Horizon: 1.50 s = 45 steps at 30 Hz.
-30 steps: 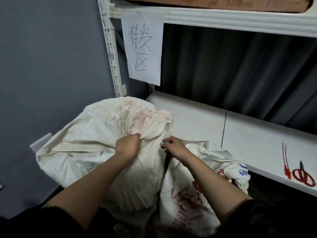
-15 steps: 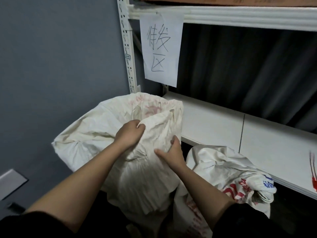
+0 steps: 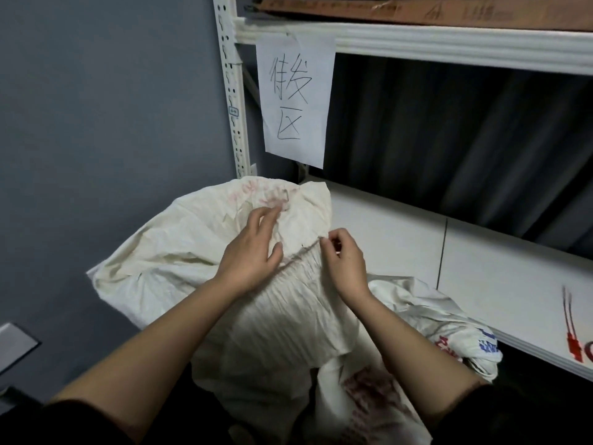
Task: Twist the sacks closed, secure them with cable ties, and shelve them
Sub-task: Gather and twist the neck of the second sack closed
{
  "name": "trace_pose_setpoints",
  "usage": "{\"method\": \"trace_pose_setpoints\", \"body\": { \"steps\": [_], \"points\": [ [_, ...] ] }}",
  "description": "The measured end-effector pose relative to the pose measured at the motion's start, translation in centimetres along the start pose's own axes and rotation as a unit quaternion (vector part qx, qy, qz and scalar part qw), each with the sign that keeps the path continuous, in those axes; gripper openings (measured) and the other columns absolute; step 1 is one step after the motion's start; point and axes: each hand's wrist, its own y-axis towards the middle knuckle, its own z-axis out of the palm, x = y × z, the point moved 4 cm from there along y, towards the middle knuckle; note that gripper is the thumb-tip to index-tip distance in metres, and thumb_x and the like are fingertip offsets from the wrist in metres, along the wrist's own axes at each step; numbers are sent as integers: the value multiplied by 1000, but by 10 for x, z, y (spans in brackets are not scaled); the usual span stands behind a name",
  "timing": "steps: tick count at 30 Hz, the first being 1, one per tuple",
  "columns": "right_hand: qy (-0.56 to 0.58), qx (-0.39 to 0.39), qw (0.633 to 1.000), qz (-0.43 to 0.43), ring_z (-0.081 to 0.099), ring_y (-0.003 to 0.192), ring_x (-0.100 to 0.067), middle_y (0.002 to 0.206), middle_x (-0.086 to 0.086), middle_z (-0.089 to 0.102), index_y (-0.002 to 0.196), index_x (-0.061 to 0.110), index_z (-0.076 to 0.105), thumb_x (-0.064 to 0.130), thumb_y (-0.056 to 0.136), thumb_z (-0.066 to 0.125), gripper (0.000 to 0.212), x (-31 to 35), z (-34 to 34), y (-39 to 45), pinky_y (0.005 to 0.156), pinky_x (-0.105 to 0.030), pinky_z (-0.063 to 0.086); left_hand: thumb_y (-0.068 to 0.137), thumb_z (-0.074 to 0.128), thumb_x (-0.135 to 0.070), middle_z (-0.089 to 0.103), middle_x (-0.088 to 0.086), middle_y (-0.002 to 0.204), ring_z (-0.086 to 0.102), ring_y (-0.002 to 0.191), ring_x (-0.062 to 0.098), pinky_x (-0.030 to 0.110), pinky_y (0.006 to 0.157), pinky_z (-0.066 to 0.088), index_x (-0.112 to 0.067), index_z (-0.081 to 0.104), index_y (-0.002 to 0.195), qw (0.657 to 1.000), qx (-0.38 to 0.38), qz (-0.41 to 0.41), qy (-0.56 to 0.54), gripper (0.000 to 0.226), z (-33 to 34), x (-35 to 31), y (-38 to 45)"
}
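A large cream woven sack (image 3: 179,252) with faded red print stands in front of me against the shelf's left post. My left hand (image 3: 250,252) lies flat on its upper cloth, fingers spread, gripping nothing. My right hand (image 3: 343,258) pinches the sack's hemmed top edge between thumb and fingers. A second white sack (image 3: 426,319) with red and blue print slumps lower right, partly hidden behind my right forearm. Two red cable ties (image 3: 571,326) lie on the white shelf board (image 3: 500,277) at the far right.
A paper sign (image 3: 293,101) with handwriting hangs from the upper shelf beam (image 3: 449,43), which carries a brown carton. A perforated white upright (image 3: 232,91) stands beside the grey wall. Dark curtain backs the shelf. A red scissor handle (image 3: 589,354) shows at the right edge.
My left hand let go of its bunched grip and now rests flat and spread on the sack. My right hand moved up to pinch the hem. The view shifted back toward the right.
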Motion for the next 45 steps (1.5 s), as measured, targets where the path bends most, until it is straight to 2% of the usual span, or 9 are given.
{"method": "trace_pose_setpoints", "body": {
  "steps": [3,8,12,18,25,30,34,38,45],
  "points": [
    [7,13,999,-30,54,77,-16,81,3,59,85,16,53,26,94,55,14,25,-15,9,75,-37,44,83,27,-66,31,-1,148,39,131,21,35,98,40,-23,32,143,997,70,32,-5,74,12,-9,0],
    [-24,33,998,-55,52,71,-11,71,10,55,85,19,55,30,93,57,13,63,-24,17,69,-32,42,75,58,-68,55,4,130,52,117,24,33,93,38,-18,35,133,992,104,21,-68,81,14,-29,-9],
    [-108,54,991,-55,55,72,-13,69,9,57,75,25,55,31,86,62,14,87,-22,26,59,-27,37,63,44,-81,58,-2,129,52,120,19,37,103,39,-26,43,134,984,147,16,-95,89,15,-39,-6],
    [13,137,990,-25,52,60,-10,62,8,55,71,24,57,21,84,67,17,96,-14,27,60,-25,42,76,66,-42,67,-9,87,63,87,14,29,73,48,-31,63,81,944,102,-127,-288,13,17,-26,0],
    [36,38,961,272,49,119,-25,127,-6,51,130,12,43,47,92,51,52,0,-49,19,97,-37,39,94,52,-13,65,7,88,62,90,23,20,62,36,-9,61,96,931,6,-171,-322,10,-6,-17,16],
    [170,244,849,437,63,77,-26,88,-6,60,95,20,61,68,87,40,54,-30,-24,-22,63,-30,54,98,37,-13,57,17,119,53,112,30,28,85,36,-2,48,121,920,3,-199,-338,28,-7,-20,20],
    [295,141,874,361,55,59,-15,73,-2,56,95,15,57,20,92,50,9,-5,-11,-9,55,-23,39,93,37,-8,48,6,117,55,94,31,36,78,41,-11,29,126,948,-60,-180,-256,34,-13,-33,16],
    [253,62,936,235,48,55,-15,68,-6,46,92,9,45,0,84,46,12,38,-22,8,42,-14,34,85,49,-11,42,17,126,57,100,37,43,79,46,-1,41,127,977,-163,-103,-88,44,-16,-42,8],
    [218,26,963,155,52,70,-16,87,-4,53,121,12,41,1,87,48,36,83,-33,25,61,-27,43,60,35,-79,42,1,139,33,135,18,38,114,18,-17,34,138,1000,11,-10,-2,100,7,-62,-4]
  ]
}}
